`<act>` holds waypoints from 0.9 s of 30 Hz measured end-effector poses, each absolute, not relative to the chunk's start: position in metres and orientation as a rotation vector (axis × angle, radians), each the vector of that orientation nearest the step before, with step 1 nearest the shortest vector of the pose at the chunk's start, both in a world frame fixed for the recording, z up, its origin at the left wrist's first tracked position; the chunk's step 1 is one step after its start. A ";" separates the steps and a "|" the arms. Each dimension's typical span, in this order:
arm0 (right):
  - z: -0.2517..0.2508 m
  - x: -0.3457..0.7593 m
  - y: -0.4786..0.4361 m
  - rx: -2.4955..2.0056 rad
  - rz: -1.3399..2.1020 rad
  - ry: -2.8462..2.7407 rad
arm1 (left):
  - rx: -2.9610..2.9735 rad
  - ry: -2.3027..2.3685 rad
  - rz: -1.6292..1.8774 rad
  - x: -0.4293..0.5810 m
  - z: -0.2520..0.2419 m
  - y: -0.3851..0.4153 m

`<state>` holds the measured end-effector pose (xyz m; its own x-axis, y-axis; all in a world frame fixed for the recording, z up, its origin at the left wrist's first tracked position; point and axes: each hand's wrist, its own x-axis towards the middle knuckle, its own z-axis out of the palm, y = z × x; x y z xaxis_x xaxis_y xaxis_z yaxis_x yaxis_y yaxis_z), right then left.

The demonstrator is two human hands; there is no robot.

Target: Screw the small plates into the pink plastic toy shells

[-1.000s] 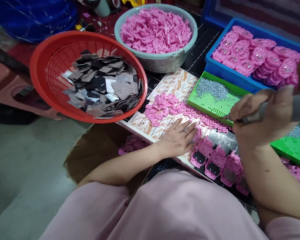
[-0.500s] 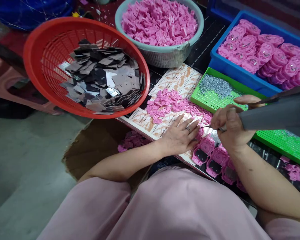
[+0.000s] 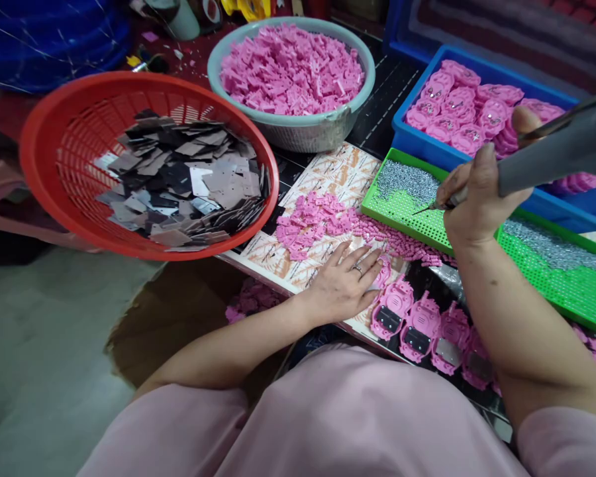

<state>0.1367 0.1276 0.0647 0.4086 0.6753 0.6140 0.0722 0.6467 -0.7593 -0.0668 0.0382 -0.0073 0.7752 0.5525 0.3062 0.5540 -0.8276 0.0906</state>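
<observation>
My right hand (image 3: pixel 481 199) is wrapped round a grey power screwdriver (image 3: pixel 561 149). Its thin bit points down over a green perforated tray (image 3: pixel 407 218) that holds many small silver screws (image 3: pixel 407 182). On the worktop, my left hand (image 3: pixel 345 281) lies with its fingers stretched out over a pink plastic housing (image 3: pixel 381 271), which it mostly hides. Beside it, a row of similar pink housings (image 3: pixel 420 328) runs along the table edge, several with dark or grey plates fitted. Small pink parts (image 3: pixel 312 222) lie in a loose pile beyond my left hand.
At the left stands a red basket (image 3: pixel 149 248) of flat metal plates. A grey-green basin (image 3: pixel 298 126) of pink parts sits behind, and a blue crate (image 3: pixel 402 132) of stacked pink housings is at the back right. Another green tray (image 3: pixel 576 291) with screws lies on the right.
My right hand has lifted the screwdriver away from the housing by my left hand and carried it over the screw tray. My left hand stays at the housing. The camera view has shifted.
</observation>
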 end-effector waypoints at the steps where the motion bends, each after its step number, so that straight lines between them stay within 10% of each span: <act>1: 0.060 0.136 0.128 -0.827 0.441 -1.105 | -2.958 -0.923 -0.513 -0.067 -0.007 0.038; 27: 0.063 0.129 0.131 -0.790 0.452 -1.138 | -3.059 -0.648 -0.635 -0.044 -0.008 0.009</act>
<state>0.1293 0.1308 0.0627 0.3739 0.6836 0.6268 0.0671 0.6541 -0.7534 -0.0445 0.0092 -0.0081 0.8383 0.3989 0.3716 0.3794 -0.9164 0.1277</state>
